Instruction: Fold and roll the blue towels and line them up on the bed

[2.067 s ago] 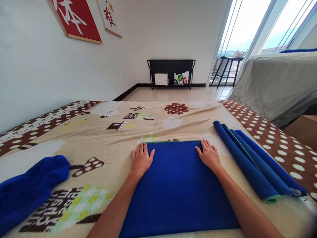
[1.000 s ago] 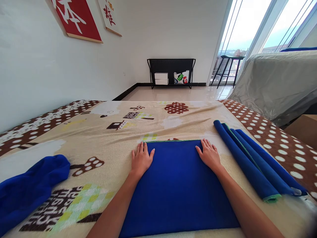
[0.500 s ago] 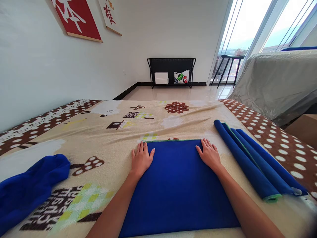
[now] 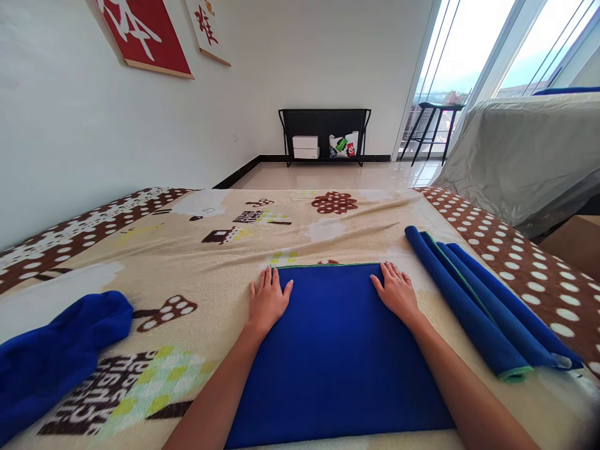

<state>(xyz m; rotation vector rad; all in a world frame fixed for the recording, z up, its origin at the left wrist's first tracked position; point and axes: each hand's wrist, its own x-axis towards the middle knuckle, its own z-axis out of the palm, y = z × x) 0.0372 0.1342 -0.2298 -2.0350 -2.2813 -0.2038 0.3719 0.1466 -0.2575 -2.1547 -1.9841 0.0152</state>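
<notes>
A blue towel (image 4: pixel 335 356) with a green-stitched far edge lies flat on a patterned blanket (image 4: pixel 225 284). My left hand (image 4: pixel 269 300) rests palm down on its far left corner, fingers stretched out. On the far right corner lies my right hand (image 4: pixel 396 289), also flat with fingers extended. Neither hand grips anything. To the right, several rolled blue towels (image 4: pixel 473 306) with green edging lie side by side. A crumpled blue cloth (image 4: pixel 70 350) is at the left.
Brown polka-dot borders run along both sides of the bed. Beyond it stand a black rack (image 4: pixel 328 122) holding white boxes (image 4: pixel 305 147), and a dark stool (image 4: pixel 434 122) by the window. A sheet-covered bulk (image 4: pixel 529 150) and a cardboard box (image 4: pixel 574 240) are at the right.
</notes>
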